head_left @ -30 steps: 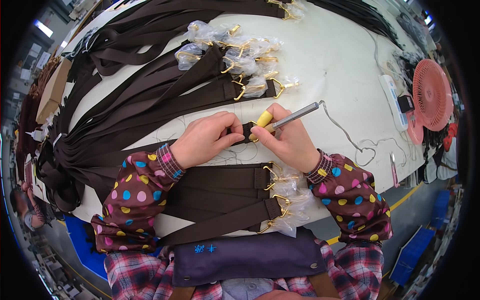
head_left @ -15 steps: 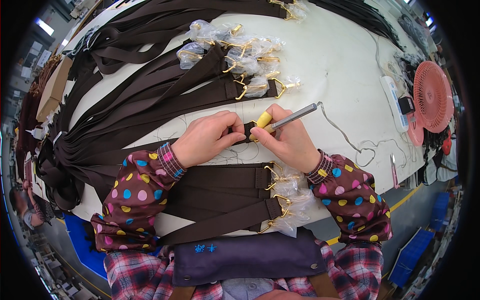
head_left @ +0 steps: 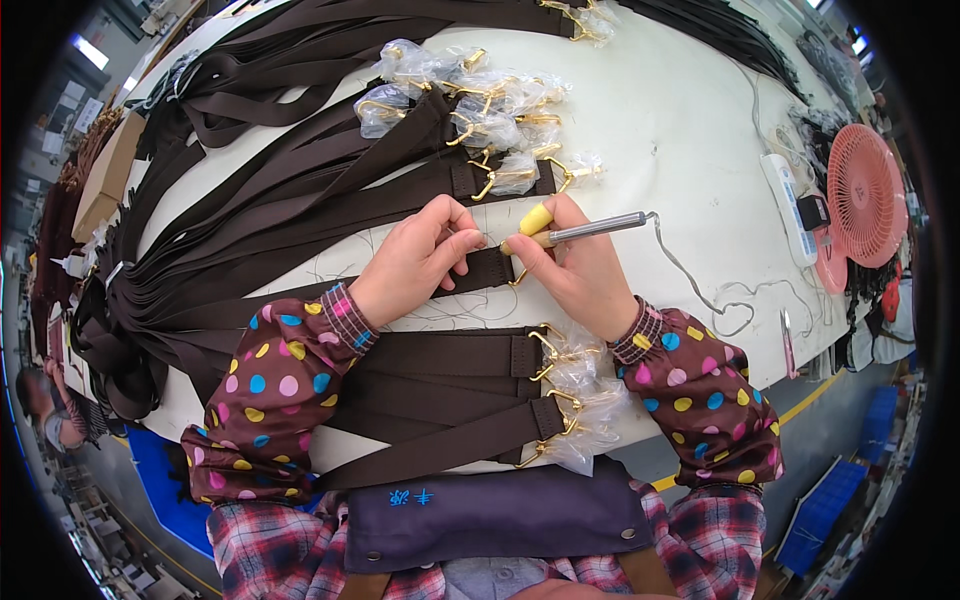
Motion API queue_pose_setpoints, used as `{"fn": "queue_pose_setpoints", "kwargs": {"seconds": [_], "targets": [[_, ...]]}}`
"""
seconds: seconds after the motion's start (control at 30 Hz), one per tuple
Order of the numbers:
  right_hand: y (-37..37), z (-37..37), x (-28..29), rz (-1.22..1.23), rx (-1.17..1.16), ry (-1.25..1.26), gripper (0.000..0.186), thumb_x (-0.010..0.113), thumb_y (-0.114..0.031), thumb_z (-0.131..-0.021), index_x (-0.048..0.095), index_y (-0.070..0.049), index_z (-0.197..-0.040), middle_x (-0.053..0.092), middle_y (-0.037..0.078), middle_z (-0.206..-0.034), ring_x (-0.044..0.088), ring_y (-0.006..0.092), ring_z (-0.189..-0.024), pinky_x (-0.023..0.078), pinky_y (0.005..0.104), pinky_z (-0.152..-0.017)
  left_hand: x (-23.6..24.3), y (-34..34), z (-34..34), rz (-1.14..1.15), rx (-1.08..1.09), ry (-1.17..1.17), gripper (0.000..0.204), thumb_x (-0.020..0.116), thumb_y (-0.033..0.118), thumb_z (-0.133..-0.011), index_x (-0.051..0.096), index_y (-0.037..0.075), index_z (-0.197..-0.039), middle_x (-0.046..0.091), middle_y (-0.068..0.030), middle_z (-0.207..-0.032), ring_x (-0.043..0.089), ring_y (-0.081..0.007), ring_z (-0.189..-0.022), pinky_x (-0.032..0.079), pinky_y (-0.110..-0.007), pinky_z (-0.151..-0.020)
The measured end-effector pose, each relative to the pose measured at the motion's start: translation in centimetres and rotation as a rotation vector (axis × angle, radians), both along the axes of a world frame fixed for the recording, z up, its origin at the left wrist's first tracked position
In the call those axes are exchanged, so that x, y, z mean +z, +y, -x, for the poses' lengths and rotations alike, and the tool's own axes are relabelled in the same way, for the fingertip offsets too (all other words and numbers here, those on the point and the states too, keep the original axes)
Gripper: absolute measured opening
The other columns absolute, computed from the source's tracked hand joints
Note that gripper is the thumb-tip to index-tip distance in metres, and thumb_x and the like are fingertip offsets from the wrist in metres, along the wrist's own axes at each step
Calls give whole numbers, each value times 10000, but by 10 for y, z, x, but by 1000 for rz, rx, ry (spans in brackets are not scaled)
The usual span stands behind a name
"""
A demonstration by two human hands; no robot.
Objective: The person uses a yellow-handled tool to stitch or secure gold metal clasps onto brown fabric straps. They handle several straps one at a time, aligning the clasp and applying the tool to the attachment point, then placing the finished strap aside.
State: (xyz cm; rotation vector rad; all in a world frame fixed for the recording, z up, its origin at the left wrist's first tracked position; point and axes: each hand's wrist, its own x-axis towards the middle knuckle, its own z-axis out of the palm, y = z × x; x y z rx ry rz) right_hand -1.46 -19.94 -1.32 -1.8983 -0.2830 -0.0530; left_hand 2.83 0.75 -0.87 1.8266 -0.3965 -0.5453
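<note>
A dark brown webbing strap (head_left: pixel 478 272) lies across the table under my hands, its stitched end fitted with a gold metal ring (head_left: pixel 517 277). Above that strap, my left hand (head_left: pixel 425 255) is closed in a pinch; whatever its fingertips hold is too small to make out. My right hand (head_left: pixel 575 265) grips a corded pen-shaped tool (head_left: pixel 600 227) with a grey metal barrel and a tan part at the fingers. Its tip is hidden by my thumb and points toward the strap end. A yellow finger cover (head_left: pixel 536 221) sits on one right finger.
More brown straps (head_left: pixel 440 365) with plastic-wrapped gold rings (head_left: pixel 575 375) lie nearer me; another bundle (head_left: pixel 300 190) fans out beyond. Loose threads (head_left: pixel 440 315) litter the tabletop. At the right are a pink fan (head_left: pixel 865 195), a white power strip (head_left: pixel 788 205), the tool's cord (head_left: pixel 680 270) and pink-handled snips (head_left: pixel 788 345).
My left fingers have lifted up off the strap. The right hand and the tool have shifted slightly right, baring more of the strap's stitched end and its ring.
</note>
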Motion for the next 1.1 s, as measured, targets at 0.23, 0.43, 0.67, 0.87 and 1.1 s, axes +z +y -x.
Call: {"fn": "queue_pose_setpoints", "kwargs": {"seconds": [0.23,0.43,0.67,0.87,1.1], "targets": [[1,-1,-1,5,-5,-8,201,671,-145,-921,518,-16,-937,537,-2,-755,467,57,-664,384,230,-571,1,-1,0,-4,4,20,143,550,169,-992,507,34,-970,575,-10,-803,554,-58,-676,494,-218,-544],[1,-2,-2,44,-3,-34,205,669,-140,-921,510,-11,-933,543,13,-752,479,62,-648,396,231,-562,3,-2,0,-12,-7,25,107,520,145,-1003,492,43,-985,631,-22,-913,535,-28,-685,485,-184,-547],[2,-3,-4,55,-1,-48,219,672,-146,-921,501,-10,-935,545,21,-755,494,65,-644,410,230,-552,-1,-1,-1,-19,-15,15,91,515,126,-1001,489,40,-987,610,-23,-915,530,-29,-694,474,-180,-541],[1,-2,-5,54,-4,-36,221,669,-149,-924,499,-8,-937,550,25,-759,507,66,-656,415,225,-556,-1,-2,-1,-16,-18,5,85,509,118,-1001,485,39,-981,576,-11,-874,528,-32,-693,471,-179,-540],[1,-2,-3,12,-10,2,211,670,-151,-926,505,-20,-942,552,9,-766,508,57,-671,414,214,-578,3,2,-5,-60,13,-3,101,546,143,-977,501,54,-998,586,-21,-842,578,-91,-686,509,-240,-556]]}}
